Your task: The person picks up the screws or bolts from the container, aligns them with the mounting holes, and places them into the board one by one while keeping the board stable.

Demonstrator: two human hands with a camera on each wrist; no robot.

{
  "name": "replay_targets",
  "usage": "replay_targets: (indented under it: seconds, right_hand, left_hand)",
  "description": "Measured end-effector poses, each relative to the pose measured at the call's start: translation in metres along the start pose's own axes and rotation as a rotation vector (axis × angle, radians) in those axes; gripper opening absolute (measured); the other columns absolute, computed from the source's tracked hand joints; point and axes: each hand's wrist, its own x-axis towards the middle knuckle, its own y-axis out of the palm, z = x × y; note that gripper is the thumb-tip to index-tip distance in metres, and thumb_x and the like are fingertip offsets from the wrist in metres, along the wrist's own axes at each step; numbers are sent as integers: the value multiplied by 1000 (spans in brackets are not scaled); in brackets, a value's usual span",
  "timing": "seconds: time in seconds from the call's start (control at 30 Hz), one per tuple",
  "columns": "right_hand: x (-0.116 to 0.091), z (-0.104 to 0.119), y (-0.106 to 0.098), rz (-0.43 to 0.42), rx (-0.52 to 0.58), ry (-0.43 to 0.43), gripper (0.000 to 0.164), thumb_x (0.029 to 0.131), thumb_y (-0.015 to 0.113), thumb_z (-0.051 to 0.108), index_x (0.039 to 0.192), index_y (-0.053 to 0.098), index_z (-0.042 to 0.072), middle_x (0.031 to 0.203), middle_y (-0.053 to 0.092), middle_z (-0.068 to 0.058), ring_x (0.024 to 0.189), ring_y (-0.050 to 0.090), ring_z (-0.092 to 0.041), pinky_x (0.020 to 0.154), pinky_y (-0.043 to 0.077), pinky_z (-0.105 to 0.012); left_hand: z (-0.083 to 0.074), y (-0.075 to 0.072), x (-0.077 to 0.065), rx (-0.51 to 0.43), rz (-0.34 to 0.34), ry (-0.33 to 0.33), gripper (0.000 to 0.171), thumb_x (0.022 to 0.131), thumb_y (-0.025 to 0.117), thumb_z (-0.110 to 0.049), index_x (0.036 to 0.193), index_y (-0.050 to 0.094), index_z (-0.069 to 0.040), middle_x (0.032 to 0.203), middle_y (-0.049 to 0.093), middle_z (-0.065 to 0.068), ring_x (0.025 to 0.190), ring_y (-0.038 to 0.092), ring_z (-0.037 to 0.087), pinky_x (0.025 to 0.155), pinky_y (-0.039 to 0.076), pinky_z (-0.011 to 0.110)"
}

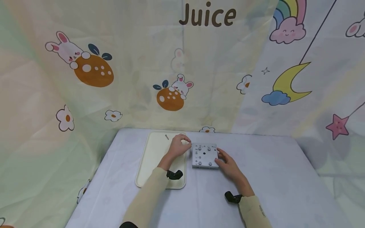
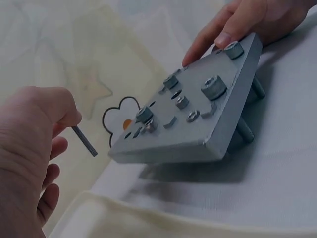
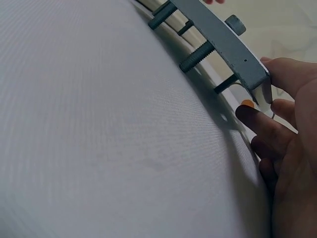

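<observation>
My left hand [image 1: 178, 146] pinches a thin screw [image 2: 85, 142] between thumb and index finger. Its threaded end points down in the left wrist view, and its head is hidden by the fingers. Just right of that hand is a square grey metal plate [image 1: 207, 157] with holes and several socket-head bolts [image 2: 214, 88] in its top. Threaded shanks [image 3: 198, 56] stick out below the plate, above a shadow on the cloth. My right hand [image 1: 230, 166] holds the plate's right edge, thumb and fingers at its side.
A cream tray [image 1: 146, 171] lies left of the plate, partly under my left forearm. One small screw [image 1: 166, 136] is near the tray's far edge. White cloth [image 1: 273, 177] covers the table, and a printed curtain [image 1: 137, 63] hangs behind it.
</observation>
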Motion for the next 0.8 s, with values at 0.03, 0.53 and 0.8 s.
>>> replay_targets:
  seconds: [0.03,0.53,0.8]
  right_hand:
    - [-2,-1,-1,-2,4,6,69,93,62,46,151,34,23,135,55,-12,139,31,-33,111,13,-60]
    - [0,6,-1,-16,10,-15,64,95,62,37,151,35,21,132,57,-12,137,34,-33,111,14,-60]
    - [-1,8,-3,-7,-5,-32,64,95,62,38,151,35,20,132,57,-13,135,37,-35,110,15,-60]
  left_hand:
    - [-2,4,0,-7,14,1,4,82,72,-17,84,73,-13,99,64,-3,106,54,19,93,43,42]
    - [-13,24,16,-51,84,-13,4,86,72,-20,87,73,-17,102,62,-6,108,55,19,95,43,41]
    - [-8,27,19,-51,80,-1,6,85,72,-19,89,74,-15,100,63,-3,104,57,21,94,43,41]
